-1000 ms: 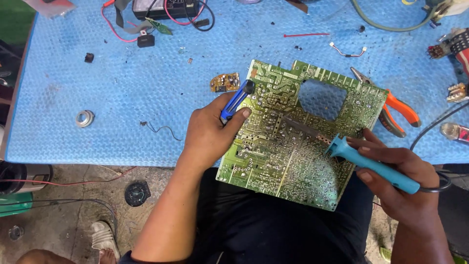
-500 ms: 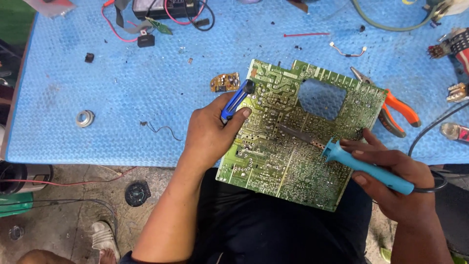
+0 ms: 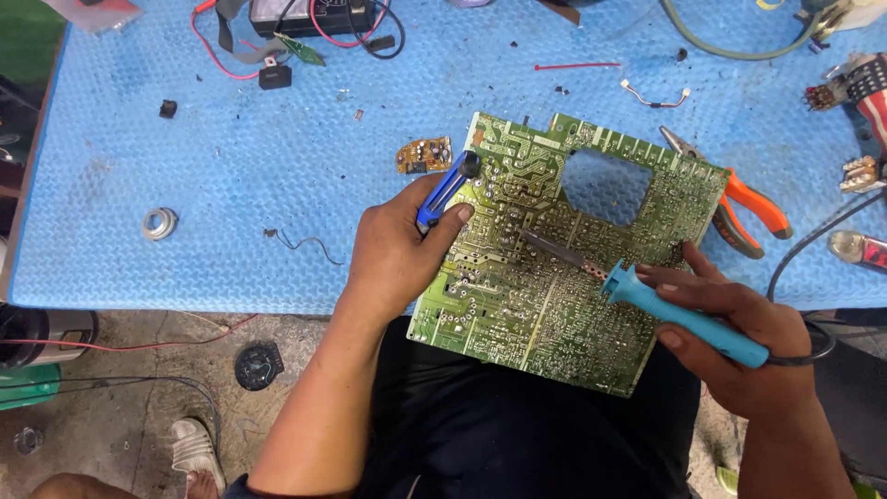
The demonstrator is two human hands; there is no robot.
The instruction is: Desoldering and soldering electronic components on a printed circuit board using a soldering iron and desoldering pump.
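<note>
Left hand (image 3: 393, 254) pins the green circuit board (image 3: 517, 277), clutching a blue tool (image 3: 443, 189); right hand (image 3: 739, 342) grips the teal soldering iron (image 3: 647, 296), whose tip, seemingly touching, could scorch traces if it lingers.

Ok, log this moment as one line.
left hand: holds blue tool, steadies board | right hand: holds soldering iron, tip on board | pliers: on table

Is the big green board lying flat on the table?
No, tilted. The board leans over the table edge onto the lap, held by the left hand.
</note>
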